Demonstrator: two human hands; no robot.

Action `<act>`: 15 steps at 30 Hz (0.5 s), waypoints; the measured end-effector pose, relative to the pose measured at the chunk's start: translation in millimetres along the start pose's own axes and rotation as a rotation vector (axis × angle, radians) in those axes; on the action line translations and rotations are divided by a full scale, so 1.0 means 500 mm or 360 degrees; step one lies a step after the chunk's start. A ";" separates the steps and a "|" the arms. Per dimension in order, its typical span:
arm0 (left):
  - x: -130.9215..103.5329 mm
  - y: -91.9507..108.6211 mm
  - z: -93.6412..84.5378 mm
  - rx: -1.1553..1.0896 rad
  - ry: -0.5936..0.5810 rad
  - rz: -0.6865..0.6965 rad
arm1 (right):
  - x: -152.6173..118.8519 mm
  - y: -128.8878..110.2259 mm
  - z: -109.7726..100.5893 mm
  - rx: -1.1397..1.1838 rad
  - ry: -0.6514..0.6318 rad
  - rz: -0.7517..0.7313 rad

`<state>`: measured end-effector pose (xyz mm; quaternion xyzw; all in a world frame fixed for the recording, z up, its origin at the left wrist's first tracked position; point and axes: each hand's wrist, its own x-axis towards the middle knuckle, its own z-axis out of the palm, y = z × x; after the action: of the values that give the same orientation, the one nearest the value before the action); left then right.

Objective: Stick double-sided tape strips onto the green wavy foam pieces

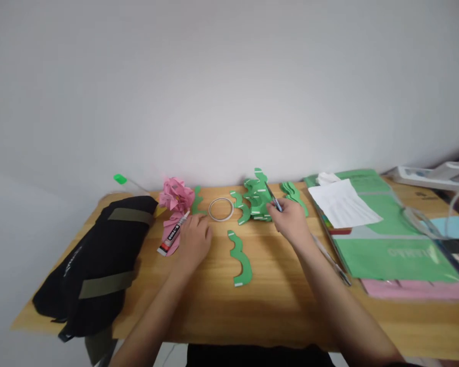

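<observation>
A wavy green strip is laid pointing away from the body, right of the nearer left hand, grip unclear; a slim tool is gripped by the right hand.

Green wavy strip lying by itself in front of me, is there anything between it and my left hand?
Nothing visible stands between the left hand and the lone green strip; only bare tabletop lies there. The pale ring is farther back, and the glue tube is on the hand's other side.
</observation>
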<state>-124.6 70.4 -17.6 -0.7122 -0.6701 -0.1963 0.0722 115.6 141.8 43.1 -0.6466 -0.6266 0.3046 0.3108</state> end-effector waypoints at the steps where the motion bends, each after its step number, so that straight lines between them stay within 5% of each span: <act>1: 0.009 0.000 0.006 -0.0016 -0.0035 0.0004 | 0.008 0.003 0.009 -0.0038 0.0015 0.0009; 10: 0.059 0.031 0.057 -0.0309 -0.0247 0.0044 | -0.013 0.002 0.023 0.0013 -0.0078 -0.0099; 15: 0.047 0.046 -0.003 -0.0611 -0.0139 -0.0028 | -0.025 -0.004 0.033 0.0339 -0.0187 -0.0198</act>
<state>-101.6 89.5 -3.4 -0.7148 -0.6291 -0.2900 -0.0956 100.9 129.8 34.6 -0.5510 -0.6466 0.3868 0.3586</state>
